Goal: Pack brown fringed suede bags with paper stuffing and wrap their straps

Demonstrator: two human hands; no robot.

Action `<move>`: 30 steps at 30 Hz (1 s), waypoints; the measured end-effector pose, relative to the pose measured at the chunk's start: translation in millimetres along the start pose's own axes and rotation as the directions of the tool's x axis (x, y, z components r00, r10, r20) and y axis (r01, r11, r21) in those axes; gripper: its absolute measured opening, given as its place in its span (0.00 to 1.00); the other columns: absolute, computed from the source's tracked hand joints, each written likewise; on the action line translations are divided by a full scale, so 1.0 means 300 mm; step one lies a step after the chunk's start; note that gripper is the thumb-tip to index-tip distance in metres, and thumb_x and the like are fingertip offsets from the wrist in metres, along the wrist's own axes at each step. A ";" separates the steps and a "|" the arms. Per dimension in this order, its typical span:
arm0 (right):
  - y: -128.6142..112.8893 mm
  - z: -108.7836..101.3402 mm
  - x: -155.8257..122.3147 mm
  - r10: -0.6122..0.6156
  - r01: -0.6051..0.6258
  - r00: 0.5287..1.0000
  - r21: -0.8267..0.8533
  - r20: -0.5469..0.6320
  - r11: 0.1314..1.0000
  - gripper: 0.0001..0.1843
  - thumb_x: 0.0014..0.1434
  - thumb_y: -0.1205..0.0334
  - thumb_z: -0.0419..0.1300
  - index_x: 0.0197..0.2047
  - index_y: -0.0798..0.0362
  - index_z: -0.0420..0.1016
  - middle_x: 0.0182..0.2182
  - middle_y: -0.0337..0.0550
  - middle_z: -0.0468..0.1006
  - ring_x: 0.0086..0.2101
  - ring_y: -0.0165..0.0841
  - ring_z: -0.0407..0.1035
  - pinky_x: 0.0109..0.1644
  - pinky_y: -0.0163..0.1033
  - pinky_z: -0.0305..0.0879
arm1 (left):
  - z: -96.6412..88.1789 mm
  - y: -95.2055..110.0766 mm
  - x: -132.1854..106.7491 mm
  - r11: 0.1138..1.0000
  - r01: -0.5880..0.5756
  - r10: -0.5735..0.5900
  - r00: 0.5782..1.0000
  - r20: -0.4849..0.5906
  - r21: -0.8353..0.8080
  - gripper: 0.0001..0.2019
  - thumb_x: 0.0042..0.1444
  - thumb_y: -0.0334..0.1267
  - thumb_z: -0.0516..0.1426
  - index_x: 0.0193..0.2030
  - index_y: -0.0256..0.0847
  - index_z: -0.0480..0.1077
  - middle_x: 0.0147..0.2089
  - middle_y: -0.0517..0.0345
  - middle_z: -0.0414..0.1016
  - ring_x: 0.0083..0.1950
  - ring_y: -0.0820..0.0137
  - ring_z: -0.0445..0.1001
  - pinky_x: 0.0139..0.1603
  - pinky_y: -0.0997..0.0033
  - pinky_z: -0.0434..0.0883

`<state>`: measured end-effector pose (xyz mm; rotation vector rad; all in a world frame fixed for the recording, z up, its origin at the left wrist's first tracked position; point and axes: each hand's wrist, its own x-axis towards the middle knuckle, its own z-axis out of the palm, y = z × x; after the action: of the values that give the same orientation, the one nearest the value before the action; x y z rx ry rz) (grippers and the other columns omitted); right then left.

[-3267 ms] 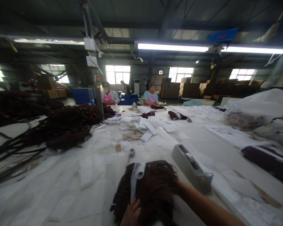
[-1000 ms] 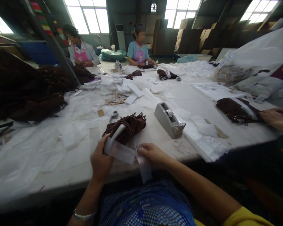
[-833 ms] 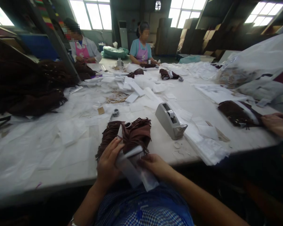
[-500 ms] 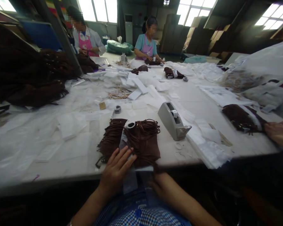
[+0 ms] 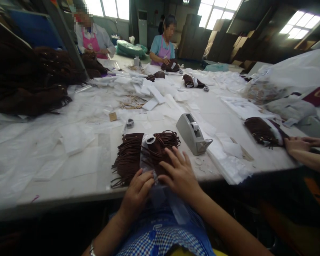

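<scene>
In front of me at the table's edge lies a dark brown fringed leather bundle [image 5: 130, 153], its exact kind unclear. A translucent plastic strip [image 5: 144, 156] wraps around its middle, and a white ring [image 5: 150, 139] sits on top. My left hand [image 5: 140, 186] has its fingers bent together on the strip at the bundle's front edge. Spread over the right half of the bundle are the fingers of my right hand [image 5: 178, 174]. A clear plastic tail [image 5: 177, 206] hangs below the hands, over my lap. To the right stands a grey tape dispenser [image 5: 193, 134].
Plastic sleeves [image 5: 77, 138] and white sheets cover much of the table. A tape roll [image 5: 129, 123] lies behind the bundle. At right, a co-worker's hands [image 5: 298, 144] touch another brown bundle [image 5: 264, 131]. Two people work across the table. Brown goods [image 5: 29, 85] are piled left.
My right hand has come up from below the table edge onto the bundle and spread out. My left hand has drawn back to the front edge, fingers more bent.
</scene>
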<state>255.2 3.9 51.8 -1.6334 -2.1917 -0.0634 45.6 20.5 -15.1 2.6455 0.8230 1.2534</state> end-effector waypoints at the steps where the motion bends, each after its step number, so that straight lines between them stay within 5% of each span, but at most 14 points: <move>1: 0.028 -0.006 -0.013 0.092 -0.095 0.995 -0.060 -0.047 0.994 0.18 0.64 0.51 0.60 0.54 0.48 0.76 0.69 0.51 0.56 0.68 0.53 0.45 0.68 0.67 0.43 | -0.003 0.001 0.003 1.000 0.003 -0.003 1.000 0.005 0.000 0.11 0.62 0.27 0.55 0.51 0.34 0.69 0.51 0.45 0.77 0.59 0.64 0.73 0.69 0.53 0.62; 5: 0.051 -0.053 -0.051 0.270 -0.316 0.925 -0.145 -0.269 0.938 0.19 0.65 0.56 0.57 0.57 0.52 0.74 0.70 0.55 0.53 0.68 0.53 0.45 0.67 0.66 0.47 | -0.008 0.005 0.011 1.000 0.008 -0.008 1.000 0.009 0.011 0.12 0.61 0.26 0.55 0.52 0.34 0.69 0.51 0.47 0.77 0.58 0.65 0.73 0.69 0.54 0.62; 7: 0.008 -0.049 -0.044 0.197 -0.231 0.941 -0.097 -0.274 0.968 0.18 0.66 0.60 0.56 0.57 0.52 0.74 0.69 0.52 0.55 0.69 0.49 0.45 0.68 0.61 0.50 | -0.007 0.006 0.011 1.000 0.009 -0.009 1.000 0.013 0.016 0.12 0.61 0.27 0.55 0.51 0.35 0.69 0.51 0.47 0.77 0.58 0.64 0.73 0.69 0.54 0.63; 11: -0.034 -0.002 -0.003 -0.070 0.069 0.994 -0.014 -0.081 0.998 0.14 0.65 0.56 0.58 0.52 0.45 0.78 0.68 0.44 0.59 0.68 0.46 0.47 0.70 0.59 0.47 | -0.010 0.006 0.011 1.000 -0.010 0.009 1.000 0.021 0.027 0.12 0.62 0.28 0.55 0.52 0.35 0.69 0.52 0.45 0.76 0.58 0.63 0.73 0.67 0.52 0.64; 14: 0.035 -0.014 0.005 0.139 -0.157 0.981 -0.132 -0.135 0.979 0.20 0.63 0.51 0.60 0.55 0.51 0.76 0.69 0.53 0.57 0.68 0.54 0.45 0.67 0.68 0.42 | -0.014 0.005 0.011 1.000 -0.016 0.015 0.999 0.034 0.022 0.13 0.62 0.29 0.55 0.53 0.34 0.68 0.52 0.45 0.76 0.59 0.62 0.72 0.67 0.51 0.65; 17: 0.092 -0.063 -0.009 0.335 -0.396 0.903 -0.217 -0.270 0.892 0.23 0.64 0.58 0.58 0.60 0.59 0.72 0.69 0.61 0.54 0.68 0.58 0.44 0.66 0.70 0.43 | -0.011 0.004 0.009 1.000 -0.009 0.008 1.000 0.024 0.019 0.13 0.62 0.29 0.55 0.54 0.36 0.68 0.52 0.46 0.77 0.59 0.63 0.73 0.67 0.51 0.65; 24: 0.016 -0.003 0.028 -0.008 0.007 0.999 -0.013 -0.039 1.000 0.24 0.62 0.70 0.53 0.59 0.47 0.74 0.63 0.45 0.68 0.65 0.44 0.55 0.69 0.57 0.49 | -0.004 0.001 0.004 1.000 -0.012 0.011 0.999 0.035 0.026 0.14 0.62 0.29 0.55 0.54 0.35 0.69 0.53 0.44 0.76 0.59 0.61 0.72 0.68 0.49 0.64; 26: 0.049 0.004 0.042 0.081 -0.081 0.997 -0.005 -0.018 0.997 0.21 0.60 0.70 0.54 0.53 0.47 0.78 0.58 0.44 0.74 0.60 0.45 0.64 0.67 0.59 0.52 | -0.010 0.003 0.007 0.999 -0.022 0.021 0.999 0.044 0.033 0.13 0.62 0.29 0.55 0.54 0.34 0.69 0.53 0.44 0.76 0.59 0.61 0.72 0.68 0.50 0.63; 28: 0.102 -0.019 0.052 0.220 -0.222 0.970 -0.008 -0.106 0.975 0.20 0.58 0.73 0.53 0.49 0.49 0.80 0.54 0.46 0.77 0.56 0.44 0.68 0.64 0.58 0.57 | -0.015 0.005 0.012 0.999 -0.029 0.028 0.999 0.037 0.037 0.13 0.62 0.31 0.55 0.53 0.34 0.69 0.52 0.44 0.76 0.59 0.62 0.73 0.68 0.51 0.64; 30: 0.141 -0.051 0.072 0.231 -0.229 0.950 0.036 -0.210 0.973 0.22 0.58 0.75 0.51 0.49 0.51 0.79 0.54 0.46 0.77 0.56 0.41 0.68 0.64 0.53 0.60 | -0.016 0.006 0.015 0.999 -0.029 0.029 0.999 0.019 0.042 0.12 0.63 0.31 0.55 0.53 0.35 0.69 0.51 0.45 0.77 0.58 0.63 0.73 0.67 0.52 0.65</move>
<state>293.7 32.6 64.6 -1.7759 -1.8285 -0.1523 45.2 20.5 -8.3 2.7071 0.8204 1.2302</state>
